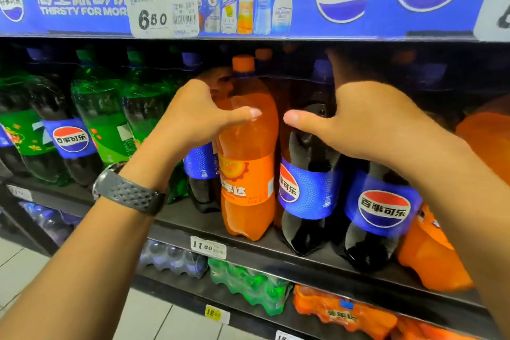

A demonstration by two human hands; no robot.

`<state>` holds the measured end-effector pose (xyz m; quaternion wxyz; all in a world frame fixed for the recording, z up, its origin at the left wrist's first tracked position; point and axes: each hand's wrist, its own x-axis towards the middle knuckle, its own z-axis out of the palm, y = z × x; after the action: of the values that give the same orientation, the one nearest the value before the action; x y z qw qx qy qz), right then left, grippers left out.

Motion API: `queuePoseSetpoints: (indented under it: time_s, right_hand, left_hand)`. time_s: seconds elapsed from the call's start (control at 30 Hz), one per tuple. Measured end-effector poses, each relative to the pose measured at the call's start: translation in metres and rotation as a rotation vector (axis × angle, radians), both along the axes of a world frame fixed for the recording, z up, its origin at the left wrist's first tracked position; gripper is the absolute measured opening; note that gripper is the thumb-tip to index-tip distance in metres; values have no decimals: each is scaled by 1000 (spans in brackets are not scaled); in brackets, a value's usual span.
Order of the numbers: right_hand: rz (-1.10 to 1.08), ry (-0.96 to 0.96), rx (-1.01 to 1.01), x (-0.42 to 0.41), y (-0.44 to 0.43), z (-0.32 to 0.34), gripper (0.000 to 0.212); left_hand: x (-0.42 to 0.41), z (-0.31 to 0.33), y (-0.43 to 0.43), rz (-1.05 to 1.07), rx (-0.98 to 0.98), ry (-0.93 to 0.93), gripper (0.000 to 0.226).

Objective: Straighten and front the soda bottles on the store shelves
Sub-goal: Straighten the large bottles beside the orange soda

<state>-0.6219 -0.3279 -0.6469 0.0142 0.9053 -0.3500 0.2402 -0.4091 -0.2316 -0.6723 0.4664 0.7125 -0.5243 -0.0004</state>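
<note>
"Two hands busy?"
"Yes. Left hand grips the orange bottle; right hand grips the cola bottle just right of it, both upright on the shelf."

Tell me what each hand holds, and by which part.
Left hand grips the orange soda bottle at its shoulder. Right hand grips the cola bottle beside it, also at the shoulder.

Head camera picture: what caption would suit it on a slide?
Left hand grips an orange soda bottle, right hand a cola bottle beside it, on a store shelf.
</note>
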Motion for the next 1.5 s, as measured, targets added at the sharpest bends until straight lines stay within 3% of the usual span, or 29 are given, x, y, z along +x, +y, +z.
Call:
queuePoseSetpoints:
  time_s: [0.2, 0.27, 0.37, 0.43, 0.53, 0.63, 0.77, 0.87, 1.03, 1.17, 1.23, 1.3, 1.4, 1.5]
  right_hand:
    - [-95, 51, -112, 6, 5, -2, 101]
    - [-75, 35, -102, 3, 2, -4, 101]
    - [-21, 20, -74, 0, -2, -3, 104]
    - [33, 6, -38, -2, -4, 0, 103]
    - [72, 38, 15, -10, -7, 6, 90]
    - [104, 29, 29, -13, -11, 6, 62]
    - [170, -2, 9, -10, -13, 6, 84]
    - [182, 11, 18, -10, -15, 6, 82]
    - [211, 20, 3, -7, -17, 5, 85]
    - [201, 10, -8, -9, -15, 3, 91]
    - [183, 33, -17, -12, -15, 5, 85]
    - [159, 59, -35, -12, -14, 6, 83]
    - [98, 97, -70, -10, -13, 10, 98]
    - [26, 152, -127, -9, -12, 14, 109]
  left_hand:
    - [-10, -8, -13, 227, 36, -283, 86]
    - [-7, -6, -11, 124, 72, -200, 87]
    - [0, -3, -5, -133, 41, 73, 79]
    - [1, -4, -4, -131, 33, 78, 82]
    - [-4, -4, -8, -59, -13, 29, 81]
    - [-13, -6, -14, 56, -29, -102, 78]
    - [-21, -15, -25, 381, -31, -350, 93]
    - [-24, -18, -29, 470, 12, -369, 98]
    - [-22, -20, -24, 247, -42, -213, 51]
    - [-20, -15, -18, 324, 21, -331, 70]
    - [-15, -7, -11, 187, 10, -311, 58]
    - [-8, 1, -4, 103, 30, -324, 60]
    - [6, 6, 2, 13, 66, -312, 75]
    - [18, 10, 7, -74, 97, -327, 67]
